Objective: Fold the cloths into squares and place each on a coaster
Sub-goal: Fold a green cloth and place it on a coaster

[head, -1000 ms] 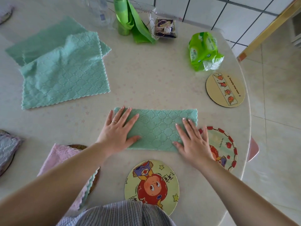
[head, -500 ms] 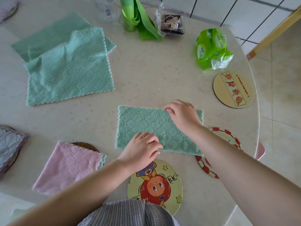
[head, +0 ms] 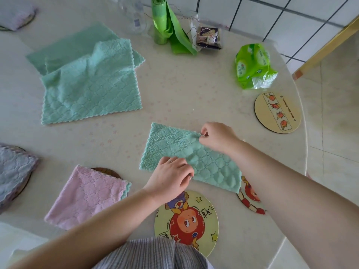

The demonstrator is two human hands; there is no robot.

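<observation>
A green cloth (head: pixel 171 146), folded into a long strip, lies in the middle of the round table (head: pixel 174 98). My right hand (head: pixel 217 137) pinches its far edge near the middle. My left hand (head: pixel 171 177) grips its near edge near the middle. The strip's right end covers part of a red-rimmed coaster (head: pixel 250 202). A cartoon coaster (head: pixel 186 222) lies bare just below my left hand. A beige coaster (head: pixel 277 112) lies bare at the right. A folded pink cloth (head: pixel 87 197) sits on a dark coaster (head: pixel 105 170) at the left.
Two unfolded green cloths (head: pixel 89 80) overlap at the back left. A folded grey cloth (head: pixel 13 169) rests on a coaster at the left edge. A green tissue pack (head: pixel 252 65), a green roll (head: pixel 163 22), a bottle (head: pixel 136 16) and a small box (head: pixel 208 37) stand at the back.
Both hands went from pressing flat on the strip's two ends to gripping its near and far edges at the middle. The strip has turned slightly and wrinkled there.
</observation>
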